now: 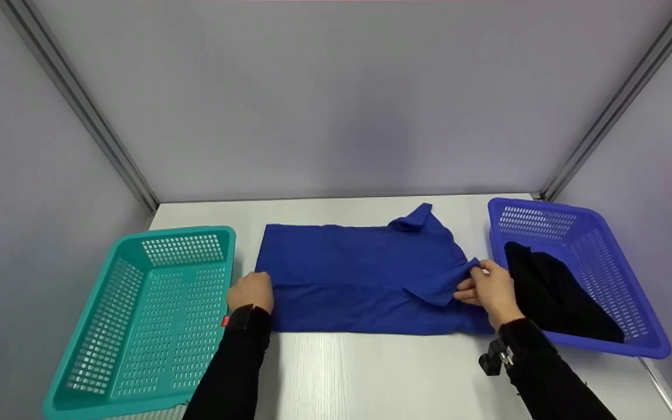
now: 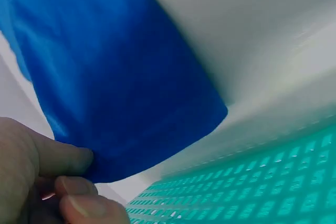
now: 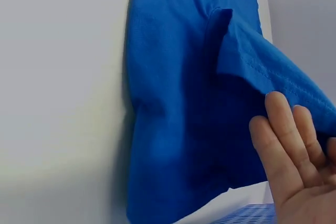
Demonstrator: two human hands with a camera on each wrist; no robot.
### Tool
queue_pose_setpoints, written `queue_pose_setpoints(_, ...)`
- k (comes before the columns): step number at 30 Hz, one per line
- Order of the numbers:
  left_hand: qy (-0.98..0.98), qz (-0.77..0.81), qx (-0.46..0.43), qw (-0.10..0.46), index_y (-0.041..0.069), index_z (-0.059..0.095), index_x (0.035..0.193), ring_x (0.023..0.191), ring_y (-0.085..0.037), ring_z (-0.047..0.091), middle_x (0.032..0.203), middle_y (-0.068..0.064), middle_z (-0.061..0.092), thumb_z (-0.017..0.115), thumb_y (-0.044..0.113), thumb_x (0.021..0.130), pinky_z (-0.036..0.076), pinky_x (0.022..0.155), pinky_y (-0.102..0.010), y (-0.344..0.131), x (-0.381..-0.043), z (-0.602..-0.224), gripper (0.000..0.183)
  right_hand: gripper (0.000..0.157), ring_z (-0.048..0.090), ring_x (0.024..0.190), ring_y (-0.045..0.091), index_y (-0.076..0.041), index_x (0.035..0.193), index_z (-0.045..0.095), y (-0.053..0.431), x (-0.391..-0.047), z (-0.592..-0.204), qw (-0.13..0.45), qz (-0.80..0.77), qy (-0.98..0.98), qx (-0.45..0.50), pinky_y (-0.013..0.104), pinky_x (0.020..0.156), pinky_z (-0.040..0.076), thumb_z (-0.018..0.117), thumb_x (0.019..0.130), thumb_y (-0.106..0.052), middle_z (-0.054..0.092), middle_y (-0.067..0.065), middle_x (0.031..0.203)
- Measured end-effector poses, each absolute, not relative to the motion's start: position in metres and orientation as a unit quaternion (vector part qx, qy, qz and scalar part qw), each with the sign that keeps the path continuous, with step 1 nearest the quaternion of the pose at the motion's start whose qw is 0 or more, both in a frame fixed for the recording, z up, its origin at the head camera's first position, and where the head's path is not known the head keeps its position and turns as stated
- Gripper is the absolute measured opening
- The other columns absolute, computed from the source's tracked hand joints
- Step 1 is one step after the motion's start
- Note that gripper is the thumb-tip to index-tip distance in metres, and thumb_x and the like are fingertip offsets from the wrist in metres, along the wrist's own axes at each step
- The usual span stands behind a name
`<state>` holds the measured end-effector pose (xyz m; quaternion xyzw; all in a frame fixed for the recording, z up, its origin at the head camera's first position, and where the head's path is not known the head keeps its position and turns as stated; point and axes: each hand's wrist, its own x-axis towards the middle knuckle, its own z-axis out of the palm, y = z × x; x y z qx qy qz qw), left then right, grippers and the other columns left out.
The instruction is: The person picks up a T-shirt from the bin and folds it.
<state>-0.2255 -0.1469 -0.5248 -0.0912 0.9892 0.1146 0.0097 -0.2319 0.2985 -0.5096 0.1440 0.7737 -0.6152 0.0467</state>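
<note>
A blue short-sleeved shirt (image 1: 342, 256) lies spread sideways on the white table, with a long crease running along it. At its left end, my left hand (image 1: 251, 291) grips the hem; thumb and fingers pinch the cloth edge in the left wrist view. My right hand (image 1: 490, 289) pinches the tip of the near sleeve (image 1: 444, 283) and holds it raised off the shirt's body. In the right wrist view, several fingers (image 3: 281, 145) extend beside the stitched sleeve edge. The far sleeve (image 1: 415, 219) is bunched toward the back.
A green perforated basket (image 1: 228, 251) stands at the left, close to my left forearm. To the right is a purple basket (image 1: 598, 224) holding a black cloth (image 1: 557, 291). Grey panels (image 1: 342, 99) enclose the white table (image 1: 371, 373) at the back and sides.
</note>
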Motion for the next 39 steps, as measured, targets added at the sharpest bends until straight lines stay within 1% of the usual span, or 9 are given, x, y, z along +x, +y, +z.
queue_pose_setpoints(4,0.986,0.129,-0.106,0.001,-0.008,0.073,0.112,0.091,-0.042,0.076,0.100,-0.027,0.076,0.048,0.000,0.104,0.062,0.076,-0.058,-0.145,-0.225,-0.529,0.028,0.046,0.078,0.100,0.021,0.003,0.154,0.036,0.294,-0.234,-0.518,0.059,-0.644,0.748,0.147,0.032,0.089,0.062,0.039,0.114,-0.019,0.065,0.027,0.135)
queue_pose_setpoints(8,0.990,0.111,-0.081,-0.028,-0.009,0.061,0.128,0.087,-0.043,0.075,0.100,-0.030,0.073,0.049,0.001,0.105,0.061,0.073,-0.057,-0.141,-0.223,-0.541,0.028,0.069,0.043,0.151,0.033,-0.010,0.170,0.001,0.291,-0.232,-0.529,0.083,-0.637,0.760,0.098,0.046,0.121,0.041,0.039,0.113,-0.017,0.018,0.023,0.174)
queue_pose_setpoints(10,0.995,0.094,-0.028,-0.028,-0.005,0.061,0.131,0.094,-0.044,0.072,0.106,-0.029,0.072,0.056,0.001,0.102,0.061,0.075,-0.057,-0.138,-0.220,-0.550,0.030,0.067,0.035,0.155,0.038,-0.007,0.170,0.008,0.288,-0.228,-0.538,0.077,-0.582,0.807,0.066,0.052,0.124,0.034,0.041,0.112,-0.012,0.022,0.023,0.173)
queue_pose_setpoints(14,0.991,0.100,0.092,0.011,0.003,0.067,0.131,0.122,-0.049,0.061,0.132,-0.025,0.063,0.069,0.000,0.094,0.057,0.091,-0.062,-0.132,-0.210,-0.569,0.037,0.044,0.047,0.145,0.048,0.004,0.149,0.052,0.281,-0.215,-0.563,0.052,-0.402,0.914,-0.023,0.061,0.118,0.038,0.052,0.105,-0.005,0.054,0.030,0.151)
queue_pose_setpoints(18,0.983,0.133,0.118,0.037,0.010,0.064,0.141,0.136,-0.055,0.050,0.146,-0.022,0.055,0.073,0.000,0.092,0.052,0.100,-0.067,-0.127,-0.198,-0.581,0.050,0.035,0.047,0.143,0.051,0.005,0.137,0.063,0.276,-0.199,-0.583,0.040,-0.269,0.956,-0.108,0.064,0.118,0.037,0.058,0.104,-0.003,0.058,0.030,0.147)
queue_pose_setpoints(23,0.985,0.128,0.118,0.001,0.008,0.073,0.126,0.112,-0.053,0.064,0.127,-0.021,0.065,0.072,0.008,0.095,0.059,0.082,-0.063,-0.121,-0.178,-0.579,0.031,0.014,0.069,0.110,0.040,0.002,0.110,0.073,0.275,-0.186,-0.594,-0.085,-0.162,0.972,-0.150,0.060,0.108,0.045,0.067,0.099,-0.004,0.074,0.020,0.111)
queue_pose_setpoints(26,0.986,0.113,0.125,-0.013,0.007,0.077,0.110,0.091,-0.043,0.069,0.110,-0.017,0.070,0.075,0.012,0.093,0.060,0.071,-0.058,-0.117,-0.163,-0.573,0.017,0.002,0.068,0.088,0.036,-0.003,0.093,0.070,0.274,-0.182,-0.598,-0.126,-0.116,0.972,-0.159,0.057,0.098,0.049,0.072,0.094,-0.005,0.071,0.013,0.089)
queue_pose_setpoints(34,0.990,0.065,0.105,0.068,0.006,0.074,0.118,0.088,-0.041,0.071,0.114,-0.018,0.069,0.080,0.022,0.092,0.060,0.076,-0.056,-0.103,-0.149,-0.550,0.031,0.049,0.072,0.085,0.036,-0.004,0.145,0.061,0.269,-0.183,-0.597,-0.039,-0.112,0.985,-0.126,0.052,0.079,0.048,0.070,0.097,-0.010,0.076,0.018,0.096)
queue_pose_setpoints(39,0.992,0.063,0.103,0.046,0.004,0.071,0.121,0.098,-0.042,0.070,0.116,-0.020,0.069,0.080,0.021,0.092,0.060,0.079,-0.056,-0.103,-0.164,-0.553,0.034,0.052,0.069,0.085,0.037,-0.004,0.149,0.057,0.265,-0.189,-0.596,-0.029,-0.094,0.987,-0.126,0.052,0.078,0.048,0.068,0.098,-0.010,0.073,0.018,0.095)
